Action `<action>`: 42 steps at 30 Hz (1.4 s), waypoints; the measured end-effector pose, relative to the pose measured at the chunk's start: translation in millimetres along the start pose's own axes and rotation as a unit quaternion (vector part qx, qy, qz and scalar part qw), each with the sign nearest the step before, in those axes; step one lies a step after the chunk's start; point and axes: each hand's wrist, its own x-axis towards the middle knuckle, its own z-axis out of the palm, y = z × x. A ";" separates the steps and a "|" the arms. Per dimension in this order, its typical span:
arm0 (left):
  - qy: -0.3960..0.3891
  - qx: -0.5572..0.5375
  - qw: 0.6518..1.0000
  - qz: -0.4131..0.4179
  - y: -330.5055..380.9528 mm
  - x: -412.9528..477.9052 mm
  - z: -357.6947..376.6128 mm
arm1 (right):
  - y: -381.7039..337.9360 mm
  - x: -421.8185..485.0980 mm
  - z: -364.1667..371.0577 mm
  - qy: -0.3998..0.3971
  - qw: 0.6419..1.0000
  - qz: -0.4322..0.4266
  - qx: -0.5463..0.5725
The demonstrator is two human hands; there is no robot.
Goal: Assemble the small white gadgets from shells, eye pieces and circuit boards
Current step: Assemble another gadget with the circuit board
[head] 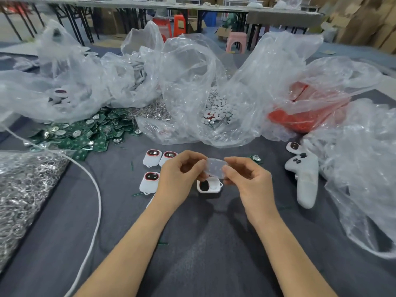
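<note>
Now left hand (pixel 180 174) and right hand (pixel 246 179) pinch the clear piece (pixel 215 167) above the shell (pixel 211 187).

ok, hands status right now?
Left hand: pinching one end of the clear plastic piece.
Right hand: pinching its other end.

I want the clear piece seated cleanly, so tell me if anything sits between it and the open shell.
Nothing visible does. The left hand and right hand pinch the clear piece above the open shell, with no object in between. Inside the shell lie a black part and a white disc.
</note>
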 end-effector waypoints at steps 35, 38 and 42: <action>-0.174 0.395 0.900 0.065 -16.2 7.0 -27.4 | 16.9 8.6 -1.0 -0.036 0.969 0.019 -0.245; -0.174 0.390 0.901 0.069 -15.8 6.9 -27.8 | 17.1 8.0 0.3 -0.036 0.970 0.017 -0.242; -0.176 0.392 0.899 0.081 -15.3 7.2 -27.8 | 16.0 7.8 -0.3 -0.037 0.976 0.025 -0.215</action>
